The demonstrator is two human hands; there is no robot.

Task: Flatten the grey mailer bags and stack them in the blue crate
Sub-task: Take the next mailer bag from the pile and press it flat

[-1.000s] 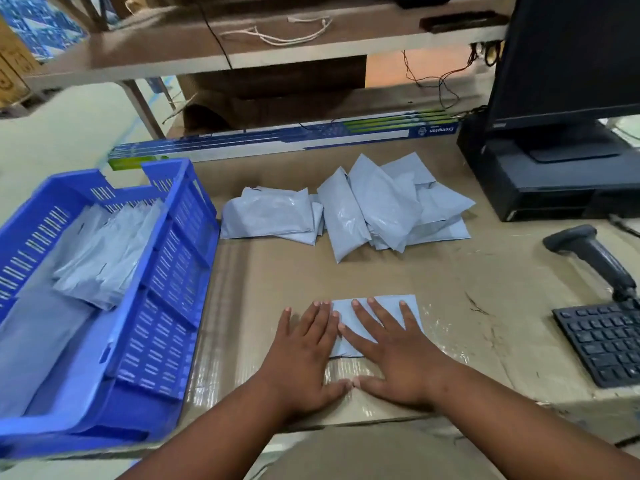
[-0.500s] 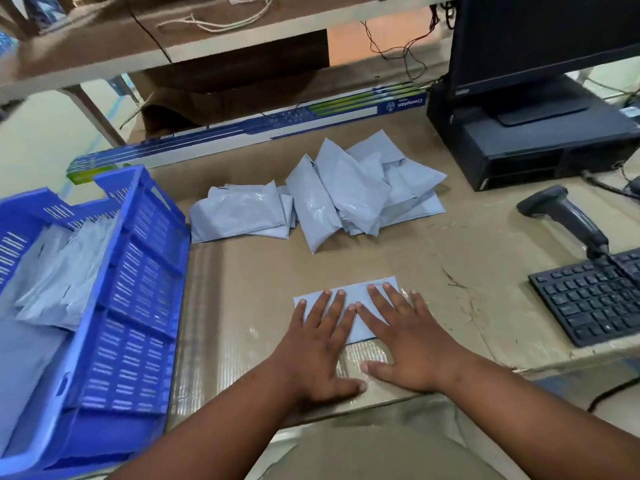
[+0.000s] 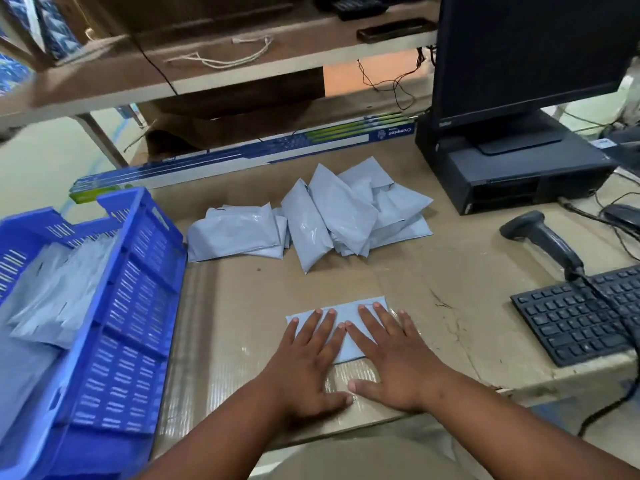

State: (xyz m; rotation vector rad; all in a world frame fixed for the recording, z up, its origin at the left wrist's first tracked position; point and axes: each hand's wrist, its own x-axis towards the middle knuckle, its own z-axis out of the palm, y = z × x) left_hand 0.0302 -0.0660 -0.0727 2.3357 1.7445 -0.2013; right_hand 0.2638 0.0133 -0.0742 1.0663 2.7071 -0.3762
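Grey mailer bag (image 3: 341, 308) lies flat, long axis left-right; left hand (image 3: 304, 362) and right hand (image 3: 394, 358), fingers spread, press it, hiding its near half.

left hand (image 3: 304, 362): a second ago its fingertips sat close together near the middle of the flat mailer (image 3: 341, 311); now the fingers are fanned wider, the little finger reaching the mailer's left edge.
right hand (image 3: 394, 358): fingers are spread further than before, the outer ones now lying past the mailer's right edge on the bench (image 3: 242, 299).
thumbs: the two tips, a short way apart a second ago, now meet near the bench's front edge.
flat mailer: more of its far strip shows beyond the fingertips than a second ago; its near edge now shows as a small wedge between the two hands.
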